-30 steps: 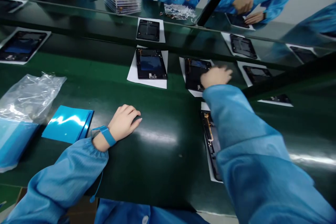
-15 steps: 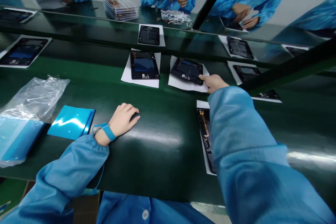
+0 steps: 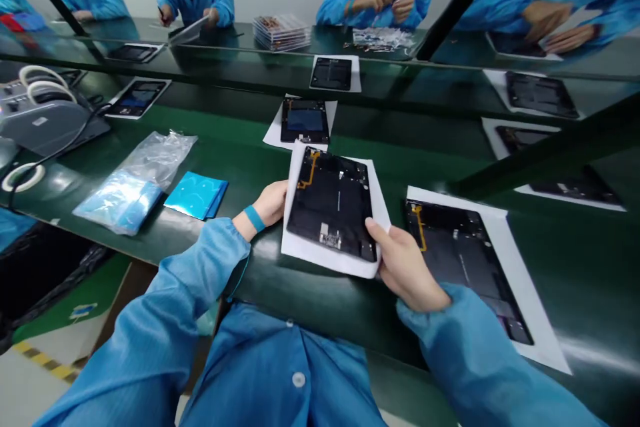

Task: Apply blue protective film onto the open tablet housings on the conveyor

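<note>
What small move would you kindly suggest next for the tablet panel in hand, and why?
Perhaps lay the tablet panel and white sheet flat on the green table: the right hand grips their right side, and the left hand is at the left edge.

The tablet shell presented a smooth, dark face with a dull sheen and small metallic-looking parts. The sheet beneath it appeared to be matt white paper. The table top was smooth and glossy, throwing back light. The blue film looked slick and shiny; the bag was clear, crinkled plastic. The sleeves were wrinkled cloth, faintly lustrous.
</note>
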The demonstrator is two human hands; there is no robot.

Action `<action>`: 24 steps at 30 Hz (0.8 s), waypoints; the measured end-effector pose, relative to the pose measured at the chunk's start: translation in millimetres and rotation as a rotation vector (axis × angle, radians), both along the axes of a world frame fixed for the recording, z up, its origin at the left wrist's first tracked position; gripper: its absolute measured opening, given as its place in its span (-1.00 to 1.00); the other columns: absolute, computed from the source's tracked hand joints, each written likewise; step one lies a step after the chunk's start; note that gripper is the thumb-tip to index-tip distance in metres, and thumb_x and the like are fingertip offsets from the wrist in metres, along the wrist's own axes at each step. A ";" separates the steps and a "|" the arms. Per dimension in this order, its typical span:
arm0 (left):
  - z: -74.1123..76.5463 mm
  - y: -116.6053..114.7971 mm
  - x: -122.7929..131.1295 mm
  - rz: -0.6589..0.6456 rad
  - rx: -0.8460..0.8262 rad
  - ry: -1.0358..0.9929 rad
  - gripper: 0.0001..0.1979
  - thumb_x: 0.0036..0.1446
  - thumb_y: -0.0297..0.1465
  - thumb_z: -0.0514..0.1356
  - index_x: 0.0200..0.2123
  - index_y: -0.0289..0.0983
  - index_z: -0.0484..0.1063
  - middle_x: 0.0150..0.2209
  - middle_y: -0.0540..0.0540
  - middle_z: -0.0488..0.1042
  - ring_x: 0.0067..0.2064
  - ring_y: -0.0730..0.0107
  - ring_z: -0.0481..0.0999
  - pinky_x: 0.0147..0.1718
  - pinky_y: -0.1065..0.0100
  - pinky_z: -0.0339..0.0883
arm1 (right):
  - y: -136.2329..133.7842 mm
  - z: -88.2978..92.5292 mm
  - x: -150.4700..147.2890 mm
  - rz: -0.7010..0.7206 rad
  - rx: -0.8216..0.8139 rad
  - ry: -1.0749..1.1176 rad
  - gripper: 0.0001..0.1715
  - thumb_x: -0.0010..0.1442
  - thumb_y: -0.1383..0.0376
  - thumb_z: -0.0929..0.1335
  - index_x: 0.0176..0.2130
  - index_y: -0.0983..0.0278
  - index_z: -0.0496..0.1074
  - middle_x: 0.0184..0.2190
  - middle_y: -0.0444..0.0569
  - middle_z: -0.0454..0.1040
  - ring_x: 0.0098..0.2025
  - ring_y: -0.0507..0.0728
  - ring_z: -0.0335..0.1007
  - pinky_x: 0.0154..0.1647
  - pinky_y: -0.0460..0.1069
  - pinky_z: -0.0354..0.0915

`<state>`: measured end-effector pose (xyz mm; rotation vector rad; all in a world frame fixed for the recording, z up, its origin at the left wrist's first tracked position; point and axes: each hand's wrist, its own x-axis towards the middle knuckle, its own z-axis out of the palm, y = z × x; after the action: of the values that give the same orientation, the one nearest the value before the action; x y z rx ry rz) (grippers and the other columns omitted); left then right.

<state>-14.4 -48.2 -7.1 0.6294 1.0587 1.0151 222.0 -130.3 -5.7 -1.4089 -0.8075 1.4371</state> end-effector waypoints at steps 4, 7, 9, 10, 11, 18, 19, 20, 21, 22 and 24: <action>-5.7 -27.4 -12.7 -0.033 0.011 0.059 -0.55 0.25 -0.03 0.30 -0.28 -0.37 0.61 -0.41 -0.18 0.64 -0.37 0.23 0.63 -0.26 0.24 0.55 | -27.7 -11.8 6.9 0.066 -0.008 -0.091 -0.42 -0.07 -0.22 0.57 -0.40 0.20 0.50 -0.46 -0.04 0.60 -0.33 0.24 0.59 -0.31 0.09 0.55; -12.7 -36.2 -16.2 -0.003 0.034 0.137 -0.71 0.23 -0.22 0.34 -0.36 -0.37 0.60 -0.46 -0.13 0.62 -0.42 0.31 0.58 -0.31 0.31 0.49 | -34.6 -13.6 17.6 0.213 -0.035 -0.144 -0.37 -0.11 -0.23 0.58 -0.41 0.23 0.54 -0.45 -0.03 0.61 -0.39 0.19 0.54 -0.29 0.07 0.52; -16.4 -38.0 -15.3 0.016 0.052 0.190 -0.75 0.24 -0.30 0.30 -0.41 -0.36 0.57 -0.49 -0.10 0.59 -0.42 0.36 0.55 -0.33 0.36 0.44 | -36.9 -12.9 24.2 0.335 -0.053 -0.138 -0.37 -0.13 -0.22 0.59 -0.39 0.25 0.56 -0.42 -0.03 0.63 -0.37 0.19 0.54 -0.24 0.07 0.51; -17.5 -38.7 -14.7 0.022 0.059 0.217 -0.75 0.25 -0.34 0.28 -0.44 -0.36 0.56 -0.51 -0.09 0.58 -0.42 0.38 0.53 -0.33 0.38 0.41 | -37.5 -13.1 26.8 0.378 -0.057 -0.137 -0.36 -0.13 -0.23 0.59 -0.38 0.25 0.58 -0.42 -0.02 0.63 -0.36 0.19 0.55 -0.23 0.08 0.51; -18.1 -39.5 -14.2 0.026 0.065 0.245 -0.75 0.25 -0.36 0.26 -0.47 -0.35 0.54 -0.52 -0.07 0.56 -0.43 0.40 0.51 -0.34 0.39 0.39 | -37.8 -14.1 28.6 0.402 -0.055 -0.152 -0.35 -0.13 -0.24 0.59 -0.37 0.26 0.59 -0.41 -0.01 0.64 -0.36 0.20 0.55 -0.23 0.08 0.50; -13.6 -44.5 -22.0 -0.008 0.116 0.461 -0.72 0.29 -0.35 0.22 -0.48 -0.32 0.47 -0.65 0.08 0.27 -0.60 0.53 0.16 -0.52 0.41 0.09 | -29.1 -23.9 29.9 0.419 0.045 -0.569 -0.34 0.07 -0.30 0.41 -0.39 0.24 0.58 -0.40 0.04 0.64 -0.38 0.25 0.51 -0.40 0.05 0.36; -13.1 -43.2 -23.8 -0.021 0.126 0.498 -0.73 0.27 -0.37 0.24 -0.49 -0.32 0.45 -0.66 0.10 0.24 -0.60 0.54 0.13 -0.53 0.41 0.05 | -31.2 -20.4 29.7 0.422 0.084 -0.674 -0.35 0.11 -0.29 0.37 -0.39 0.22 0.57 -0.44 0.04 0.62 -0.39 0.26 0.51 -0.40 0.07 0.34; -12.9 -41.0 -25.4 -0.031 0.137 0.535 -0.74 0.24 -0.39 0.27 -0.51 -0.31 0.44 -0.66 0.11 0.22 -0.59 0.55 0.11 -0.53 0.41 0.02 | -36.4 -15.3 28.9 0.392 0.136 -0.804 -0.36 0.16 -0.27 0.34 -0.36 0.21 0.58 -0.46 0.05 0.60 -0.40 0.28 0.50 -0.38 0.09 0.34; -13.0 -38.1 -26.7 -0.036 0.147 0.572 -0.74 0.22 -0.41 0.29 -0.52 -0.31 0.42 -0.65 0.11 0.21 -0.59 0.56 0.11 -0.52 0.42 0.01 | -45.1 -9.0 26.7 0.329 0.197 -0.944 -0.39 0.21 -0.24 0.31 -0.28 0.19 0.60 -0.46 0.06 0.59 -0.39 0.29 0.51 -0.35 0.11 0.34; -13.3 -34.5 -27.8 -0.037 0.156 0.607 -0.73 0.21 -0.42 0.30 -0.53 -0.31 0.40 -0.64 0.11 0.21 -0.58 0.56 0.12 -0.52 0.42 0.01 | -57.3 -2.5 22.1 0.274 0.273 -1.062 -0.42 0.26 -0.20 0.29 -0.18 0.16 0.62 -0.44 0.07 0.59 -0.37 0.31 0.52 -0.31 0.13 0.35; -14.0 -26.4 -29.0 -0.036 0.172 0.673 -0.72 0.22 -0.42 0.31 -0.52 -0.31 0.38 -0.62 0.11 0.22 -0.56 0.56 0.14 -0.50 0.42 0.03 | -89.6 7.5 2.7 0.370 0.452 -1.132 -0.52 0.35 -0.08 0.26 0.01 0.06 0.59 -0.35 0.06 0.62 -0.28 0.30 0.58 -0.21 0.14 0.40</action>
<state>-43.4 -74.6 -21.1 1.1762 1.5425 0.8839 224.6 -220.0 1.9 -1.7014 -2.0294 0.4945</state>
